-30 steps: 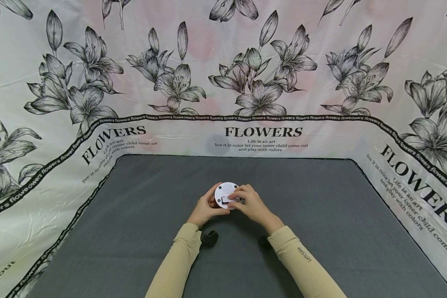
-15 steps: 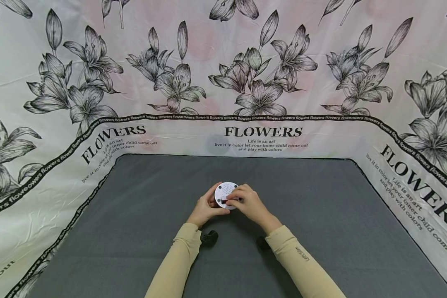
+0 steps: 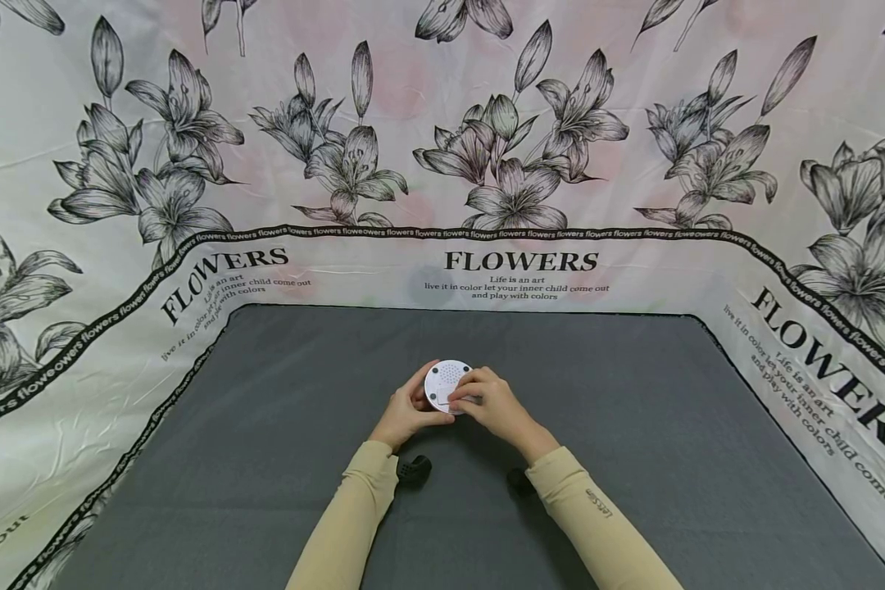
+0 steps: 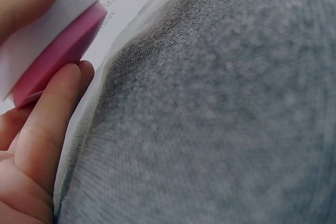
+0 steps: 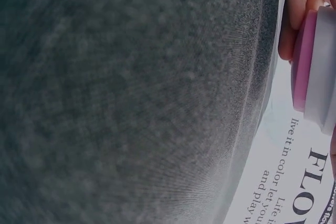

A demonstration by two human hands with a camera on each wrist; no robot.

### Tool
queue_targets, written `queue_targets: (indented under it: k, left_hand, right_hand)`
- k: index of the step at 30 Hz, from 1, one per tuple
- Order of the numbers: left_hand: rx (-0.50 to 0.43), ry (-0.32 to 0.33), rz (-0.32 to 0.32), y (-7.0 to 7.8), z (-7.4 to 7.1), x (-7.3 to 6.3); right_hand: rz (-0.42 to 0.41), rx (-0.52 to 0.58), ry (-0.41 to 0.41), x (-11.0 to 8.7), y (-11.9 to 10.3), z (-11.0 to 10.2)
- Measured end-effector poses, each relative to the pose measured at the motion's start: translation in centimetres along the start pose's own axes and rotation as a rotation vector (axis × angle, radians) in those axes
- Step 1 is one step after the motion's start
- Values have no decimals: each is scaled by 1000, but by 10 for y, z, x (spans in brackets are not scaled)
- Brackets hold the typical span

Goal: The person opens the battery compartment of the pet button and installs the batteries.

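A small round device [image 3: 442, 378], white with a grid of holes and dark round feet, is held up over the grey table. Its other side [image 4: 60, 51] is pink, as both wrist views show. My left hand [image 3: 407, 414] grips it by the rim, thumb on the white edge and fingertips [image 4: 50, 108] against the pink side. With thumb and fingertips, my right hand [image 3: 492, 403] pinches at a white cover [image 3: 442, 400] on the upper face. That hand hides part of the cover. In the right wrist view, the white body [image 5: 321, 72] appears at the right edge.
Grey cloth [image 3: 324, 524] covers the table. Behind it and at both sides hangs a white curtain [image 3: 383, 279] printed with flowers and lettering. Dark wrist-worn pieces [image 3: 415, 472] show beside the cuffs of the beige sleeves [image 3: 347, 516].
A dark opening in the device's upper face, with a bit of red showing half a second ago, is now covered by the white cover. My left hand stays in place.
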State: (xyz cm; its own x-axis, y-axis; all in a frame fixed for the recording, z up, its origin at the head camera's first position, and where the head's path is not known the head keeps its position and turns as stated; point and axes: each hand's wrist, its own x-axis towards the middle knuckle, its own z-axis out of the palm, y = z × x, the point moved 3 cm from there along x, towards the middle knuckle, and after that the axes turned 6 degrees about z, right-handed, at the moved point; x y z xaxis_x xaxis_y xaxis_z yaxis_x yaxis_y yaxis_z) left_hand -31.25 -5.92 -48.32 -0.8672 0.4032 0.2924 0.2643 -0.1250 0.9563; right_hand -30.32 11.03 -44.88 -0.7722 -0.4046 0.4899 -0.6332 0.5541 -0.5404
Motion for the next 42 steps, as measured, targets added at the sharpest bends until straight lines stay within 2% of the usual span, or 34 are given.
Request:
queue_targets:
  k: [5, 8, 11, 13, 18, 23, 27, 30, 37, 40, 42]
  left_hand:
    - [9, 5, 1, 1, 0, 0]
    - [5, 8, -1, 1, 1, 0]
    - [7, 9, -1, 1, 1, 0]
    - [11, 9, 1, 2, 1, 0]
    - [2, 8, 8, 3, 1, 1]
    - [-2, 2, 7, 3, 1, 0]
    - [9, -6, -3, 3, 2, -1]
    - [15, -13, -5, 4, 3, -1]
    - [38, -14, -4, 4, 3, -1]
    - [59, -18, -18, 4, 5, -1]
    - [112, -31, -30, 6, 6, -1]
  right_hand:
    - [-29, -12, 14, -1, 1, -1]
    - [-1, -28, 41, 0, 3, -1]
    - [109, -15, 64, 1, 7, -3]
    - [219, 20, 64, 2, 10, -3]
    - [470, 90, 11, 3, 15, -4]
    - [612, 166, -75, 4, 17, -2]
    - [710, 347, -99, 2, 18, 0]
    - [736, 417, -106, 0, 18, 1]
    - [689, 295, -98, 2, 19, -1]
    - [722, 326, -81, 1, 20, -2]
    - [762, 370, -65, -1, 21, -3]
